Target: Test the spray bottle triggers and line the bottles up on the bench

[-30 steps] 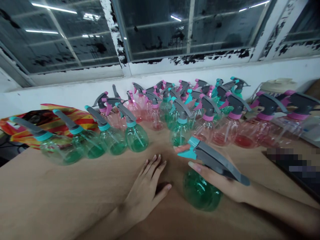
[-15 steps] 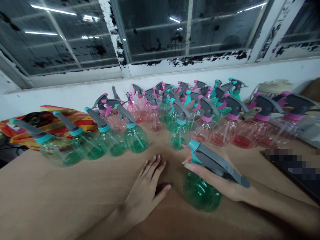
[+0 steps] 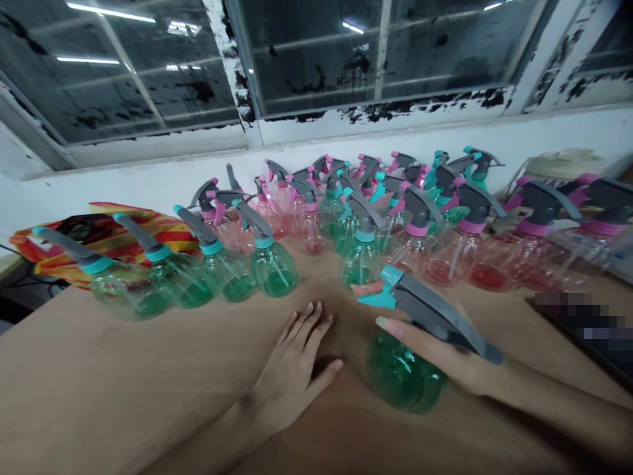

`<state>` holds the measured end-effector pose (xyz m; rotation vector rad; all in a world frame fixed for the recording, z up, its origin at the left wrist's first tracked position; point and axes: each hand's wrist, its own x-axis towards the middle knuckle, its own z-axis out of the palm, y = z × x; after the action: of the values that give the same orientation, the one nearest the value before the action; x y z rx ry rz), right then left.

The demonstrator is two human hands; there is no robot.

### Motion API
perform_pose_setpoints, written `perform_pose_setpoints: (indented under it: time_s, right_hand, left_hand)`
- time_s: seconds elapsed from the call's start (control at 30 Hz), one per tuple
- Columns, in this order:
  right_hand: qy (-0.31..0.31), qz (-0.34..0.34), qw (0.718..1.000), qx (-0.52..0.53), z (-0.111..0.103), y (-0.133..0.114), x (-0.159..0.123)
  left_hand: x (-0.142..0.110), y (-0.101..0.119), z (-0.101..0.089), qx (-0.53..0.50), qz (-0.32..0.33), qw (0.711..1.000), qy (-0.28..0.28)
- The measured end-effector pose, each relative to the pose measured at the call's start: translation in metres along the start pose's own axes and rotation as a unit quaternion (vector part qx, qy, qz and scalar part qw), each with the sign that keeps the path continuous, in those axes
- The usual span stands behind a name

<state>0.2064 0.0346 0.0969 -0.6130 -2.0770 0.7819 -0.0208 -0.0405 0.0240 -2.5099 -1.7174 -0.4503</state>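
Observation:
My right hand point(image 3: 430, 346) is wrapped round the neck of a green spray bottle point(image 3: 405, 376) with a grey and teal trigger head. One finger reaches the teal trigger, and the bottle looks upright at the table's near side. Flat on the wooden table point(image 3: 148, 382), my left hand point(image 3: 291, 376) has its fingers spread and holds nothing. Beyond it stands another green spray bottle point(image 3: 274, 270), the end one of a row on the left. A further green spray bottle point(image 3: 360, 260) stands just behind the held one.
Several pink spray bottles point(image 3: 494, 267) line the right and back of the table, mixed with green ones. A red and yellow bag point(image 3: 133, 224) lies at the far left. At the right edge is a dark, partly pixelated flat object point(image 3: 583, 343). A white wall and window stand behind.
The view has shifted slightly, moving the scene to the right. At the held bottle, the teal trigger now shows more, and my right thumb and finger are further apart. My left hand stays flat.

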Motion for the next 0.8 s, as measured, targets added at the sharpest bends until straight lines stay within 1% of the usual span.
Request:
perform_pose_setpoints:
  time_s: [0.1,0.17,0.27,0.43,0.57,0.8]
  right_hand:
    - [-0.004,0.024,0.998,0.064,0.0006,-0.0004,0.0004]
    - [-0.004,0.032,0.997,0.075,0.0007,-0.0008,0.0006]
    - [-0.007,0.041,0.997,0.066,0.0003,-0.002,0.0007]
    - [0.001,0.028,0.999,0.042,-0.0005,-0.0032,0.0002]
    - [-0.005,0.046,0.998,0.039,-0.0006,-0.0023,0.0002]
    - [0.002,0.044,0.999,0.032,0.0025,-0.0016,0.0016]
  left_hand:
    - [-0.0002,0.0006,0.0005,-0.004,-0.002,1.0,0.001]
    - [-0.0002,0.0008,0.0001,-0.005,-0.002,1.0,-0.001]
    - [0.0,0.0011,-0.0012,-0.001,-0.003,1.0,-0.006]
    - [-0.0004,0.0028,-0.0023,0.004,-0.006,1.0,-0.007]
    - [-0.0009,0.0036,-0.0021,0.01,-0.01,1.0,-0.014]
    - [-0.0009,0.002,-0.0006,0.017,-0.003,1.0,-0.008]
